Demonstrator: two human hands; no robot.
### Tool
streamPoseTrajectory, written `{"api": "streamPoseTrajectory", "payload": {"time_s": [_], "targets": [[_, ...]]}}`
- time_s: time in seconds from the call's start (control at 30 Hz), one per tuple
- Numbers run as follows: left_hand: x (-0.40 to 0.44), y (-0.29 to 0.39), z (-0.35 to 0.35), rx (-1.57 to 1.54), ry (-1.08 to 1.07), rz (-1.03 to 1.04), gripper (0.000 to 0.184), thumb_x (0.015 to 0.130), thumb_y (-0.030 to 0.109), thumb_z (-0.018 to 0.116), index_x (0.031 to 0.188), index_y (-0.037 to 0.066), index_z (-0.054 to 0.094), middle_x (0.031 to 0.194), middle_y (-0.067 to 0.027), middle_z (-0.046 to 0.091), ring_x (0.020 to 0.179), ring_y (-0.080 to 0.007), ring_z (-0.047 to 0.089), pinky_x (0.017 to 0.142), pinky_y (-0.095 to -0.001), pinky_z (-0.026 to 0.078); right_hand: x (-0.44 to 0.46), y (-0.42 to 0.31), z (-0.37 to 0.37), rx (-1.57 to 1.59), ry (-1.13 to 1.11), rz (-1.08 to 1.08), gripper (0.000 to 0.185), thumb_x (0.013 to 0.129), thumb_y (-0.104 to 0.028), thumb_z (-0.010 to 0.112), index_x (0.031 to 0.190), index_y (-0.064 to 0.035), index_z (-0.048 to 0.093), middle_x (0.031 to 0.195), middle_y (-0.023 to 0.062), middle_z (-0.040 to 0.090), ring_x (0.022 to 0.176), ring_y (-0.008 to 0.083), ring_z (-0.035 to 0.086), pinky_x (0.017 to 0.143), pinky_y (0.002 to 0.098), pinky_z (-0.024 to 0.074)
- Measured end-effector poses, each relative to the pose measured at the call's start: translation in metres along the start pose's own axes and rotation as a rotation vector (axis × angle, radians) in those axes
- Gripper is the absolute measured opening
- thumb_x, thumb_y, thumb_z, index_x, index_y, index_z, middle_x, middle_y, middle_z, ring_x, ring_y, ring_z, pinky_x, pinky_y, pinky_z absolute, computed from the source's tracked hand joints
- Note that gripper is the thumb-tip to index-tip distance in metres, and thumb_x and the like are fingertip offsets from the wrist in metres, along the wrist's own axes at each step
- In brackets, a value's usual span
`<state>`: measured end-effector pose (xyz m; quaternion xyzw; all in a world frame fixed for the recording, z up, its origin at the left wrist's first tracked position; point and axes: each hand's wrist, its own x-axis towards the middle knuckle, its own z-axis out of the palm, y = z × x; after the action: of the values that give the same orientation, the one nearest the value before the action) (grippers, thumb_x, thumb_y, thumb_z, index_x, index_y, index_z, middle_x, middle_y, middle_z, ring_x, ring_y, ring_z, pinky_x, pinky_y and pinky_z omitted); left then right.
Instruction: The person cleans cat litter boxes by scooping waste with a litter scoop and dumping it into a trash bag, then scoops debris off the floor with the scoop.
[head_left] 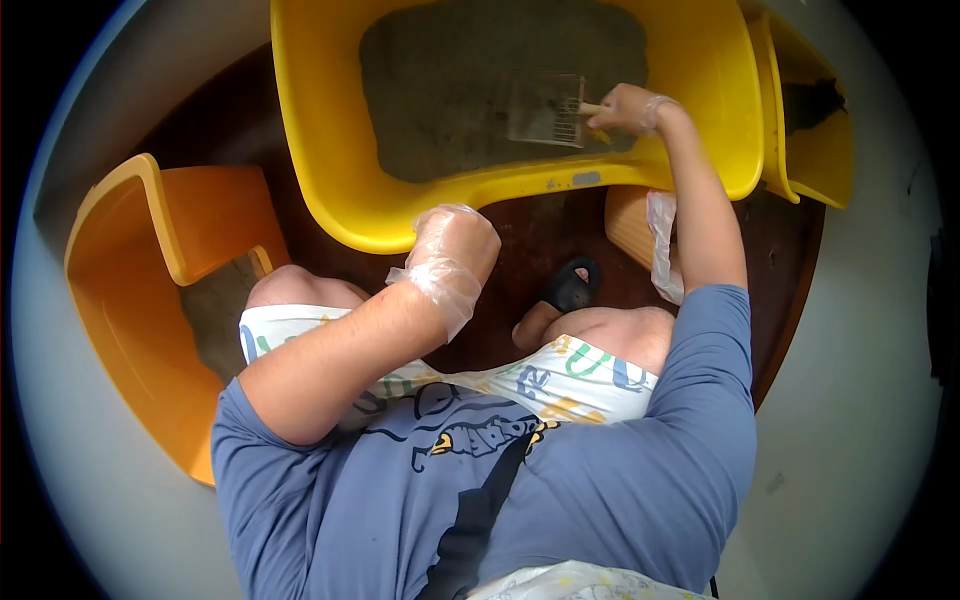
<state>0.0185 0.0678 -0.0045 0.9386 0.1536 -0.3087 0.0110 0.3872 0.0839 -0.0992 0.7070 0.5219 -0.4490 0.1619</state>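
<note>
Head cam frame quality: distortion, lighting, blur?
Head view: strong fisheye, black corners, bluish fringe at the left edge; head view: the yellow litter tub is bright, the brown floor below it dark; head view: pale glints on the plastic glove of the left hand; head view: slotted scoop looks ghosted, motion blur or clear plastic, cannot tell.

Yellow tub [320, 160]: I see it upright, far side.
Grey litter [440, 90]: covers its floor.
Slotted scoop [550, 112]: clear, pointing left, over litter.

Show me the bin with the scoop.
The middle yellow bin: the right hand holds the scoop over it, not over the orange bin or rightmost yellow bin.
</note>
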Motion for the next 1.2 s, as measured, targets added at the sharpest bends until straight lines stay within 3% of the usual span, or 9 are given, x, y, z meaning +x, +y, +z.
{"api": "streamPoseTrajectory", "payload": {"time_s": [0.1, 0.3, 0.4, 0.6, 0.63, 0.73, 0.83, 1.03, 1.2], "targets": [[-0.002, 0.002, -0.002, 0.034, 0.009, 0.005, 0.008, 0.079, 0.013, 0.068, 0.077, 0.013, 0.076, 0.074, -0.0040, 0.070, 0.073, -0.0210, 0.070, 0.051, -0.0339, 0.049, 0.013, 0.036, 0.001, -0.033, -0.066, 0.192, 0.048, 0.083, -0.046, 0.076, 0.097, -0.0001, 0.075, 0.079, 0.0139, 0.070, 0.072, 0.0271, 0.062, 0.073, 0.0372, 0.0505], [-0.001, 0.001, -0.003, 0.067, 0.044, 0.010, 0.008, 0.079, 0.013, 0.067, 0.077, 0.012, 0.076, 0.074, -0.0041, 0.069, 0.071, -0.0205, 0.069, 0.050, -0.0337, 0.048, 0.040, 0.016, 0.028, -0.051, -0.059, 0.107, 0.052, 0.083, -0.044, 0.077, 0.110, 0.0001, 0.074, 0.104, 0.0219, 0.072, 0.094, 0.0312, 0.067, 0.086, 0.0394, 0.0510], [-0.002, 0.001, -0.001, 0.083, 0.106, 0.014, 0.009, 0.078, 0.014, 0.067, 0.076, 0.011, 0.075, 0.073, -0.0042, 0.069, 0.070, -0.0205, 0.069, 0.050, -0.0340, 0.048, 0.064, -0.011, 0.053, 0.037, -0.024, 0.086, 0.046, 0.081, -0.042, 0.076, 0.107, -0.0042, 0.076, 0.112, 0.0193, 0.072, 0.101, 0.0325, 0.067, 0.090, 0.0420, 0.0515], [0.001, -0.006, 0.001, 0.017, 0.107, 0.095, 0.008, 0.077, 0.015, 0.067, 0.073, 0.011, 0.073, 0.071, -0.0045, 0.067, 0.067, -0.0197, 0.068, 0.051, -0.0336, 0.049, 0.118, -0.073, 0.091, 0.041, 0.022, -0.216, 0.046, 0.082, -0.039, 0.076, 0.111, -0.0037, 0.074, 0.108, 0.0199, 0.072, 0.102, 0.0326, 0.067, 0.090, 0.0415, 0.0516], [-0.001, -0.005, 0.002, 0.020, 0.133, 0.129, 0.008, 0.076, 0.015, 0.067, 0.072, 0.011, 0.072, 0.070, -0.0046, 0.066, 0.067, -0.0195, 0.067, 0.051, -0.0334, 0.049, 0.124, -0.085, 0.090, 0.114, -0.083, -0.195, 0.049, 0.082, -0.039, 0.077, 0.114, -0.0019, 0.073, 0.114, 0.0201, 0.071, 0.105, 0.0327, 0.067, 0.091, 0.0412, 0.0515], [-0.004, -0.001, -0.008, 0.143, 0.128, 0.077, 0.009, 0.076, 0.016, 0.066, 0.070, 0.011, 0.070, 0.069, -0.0050, 0.065, 0.066, -0.0190, 0.066, 0.053, -0.0325, 0.049, 0.125, -0.096, 0.095, 0.073, 0.034, -0.293, 0.045, 0.083, -0.040, 0.076, 0.105, -0.0007, 0.075, 0.098, 0.0209, 0.073, 0.088, 0.0332, 0.068, 0.082, 0.0420, 0.0522], [-0.008, -0.001, -0.006, 0.161, 0.146, 0.056, 0.009, 0.075, 0.016, 0.066, 0.070, 0.010, 0.070, 0.068, -0.0054, 0.065, 0.066, -0.0194, 0.066, 0.053, -0.0319, 0.049, 0.120, -0.094, 0.106, 0.163, 0.018, -0.245, 0.050, 0.082, -0.040, 0.079, 0.112, -0.0005, 0.074, 0.106, 0.0173, 0.074, 0.101, 0.0315, 0.068, 0.088, 0.0406, 0.0514], [-0.005, -0.007, -0.002, 0.075, 0.148, 0.100, 0.008, 0.074, 0.016, 0.067, 0.070, 0.010, 0.070, 0.068, -0.0055, 0.065, 0.065, -0.0198, 0.066, 0.051, -0.0323, 0.048, 0.111, -0.099, 0.119, 0.487, -0.043, -0.256, 0.054, 0.078, -0.043, 0.084, 0.112, -0.0026, 0.075, 0.099, 0.0138, 0.074, 0.094, 0.0232, 0.068, 0.085, 0.0349, 0.0508], [-0.007, -0.007, -0.006, 0.097, 0.141, 0.088, 0.007, 0.074, 0.015, 0.067, 0.070, 0.010, 0.070, 0.068, -0.0056, 0.065, 0.065, -0.0197, 0.066, 0.051, -0.0322, 0.048, 0.094, -0.086, 0.089, 0.604, 0.172, -0.179, 0.059, 0.077, -0.046, 0.085, 0.110, 0.0018, 0.074, 0.100, 0.0145, 0.074, 0.094, 0.0240, 0.067, 0.087, 0.0337, 0.0510]]}}
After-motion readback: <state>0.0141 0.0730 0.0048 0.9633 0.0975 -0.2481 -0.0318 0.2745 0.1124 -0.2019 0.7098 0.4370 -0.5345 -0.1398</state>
